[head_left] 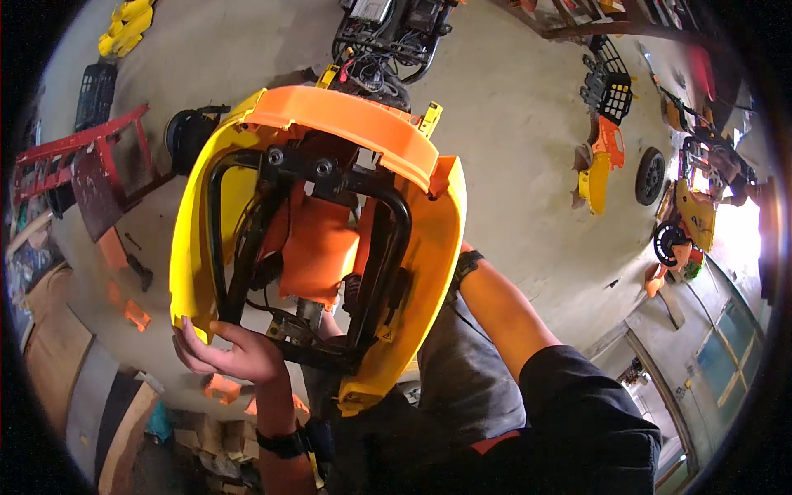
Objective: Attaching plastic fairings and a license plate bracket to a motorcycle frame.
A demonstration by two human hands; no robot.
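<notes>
A yellow scooter body panel (443, 239) with an orange strip (346, 115) across its far end surrounds a black tubular frame (402, 239). Inside the frame sits an orange plastic part (322, 247), with dark cables beside it. My left hand (227, 353) grips the panel's near left corner, the thumb on the inner side and the fingers outside. Along the panel's right side, my right hand (467, 249) reaches behind the yellow wall. Only a sliver of it shows above the wristband; its fingers are hidden.
Beyond the panel stands a stripped chassis (379, 49) with exposed wiring. A red metal stand (99, 165) is at the left. On the right lie a wheel (650, 176), a black crate-like part (615, 91) and yellow and orange panels (596, 181). Orange pieces (136, 315) lie on the left floor.
</notes>
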